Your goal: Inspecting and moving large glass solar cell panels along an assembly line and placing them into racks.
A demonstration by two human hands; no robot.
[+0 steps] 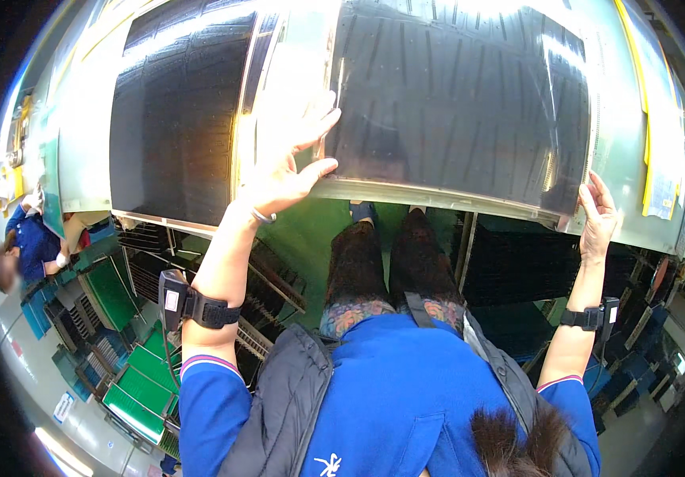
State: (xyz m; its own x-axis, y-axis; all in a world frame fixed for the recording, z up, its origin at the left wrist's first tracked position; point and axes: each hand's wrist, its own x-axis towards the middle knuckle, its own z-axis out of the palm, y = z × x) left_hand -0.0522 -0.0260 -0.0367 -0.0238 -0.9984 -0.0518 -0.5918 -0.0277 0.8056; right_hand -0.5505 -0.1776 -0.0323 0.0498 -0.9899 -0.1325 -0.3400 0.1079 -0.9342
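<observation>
A large dark, flat rectangular panel (454, 103) with a pale copper-toned rim lies on the glossy light worktop in front of me. My left hand (299, 159) is open at its left edge, thumb and fingers stretched towards the rim. At the near right corner, my right hand (599, 213) pinches the panel's edge between thumb and fingers. Left of my left hand lies a second dark panel (176, 119). Strong glare washes out the surface between the two panels.
Yellow-edged sheets (659, 171) hang at the worktop's right side. Racks stacked with dark panels (541, 254) stand beneath the worktop. Green panels (142, 389) fill racks at lower left. Another person in a blue shirt (34, 246) works at the far left.
</observation>
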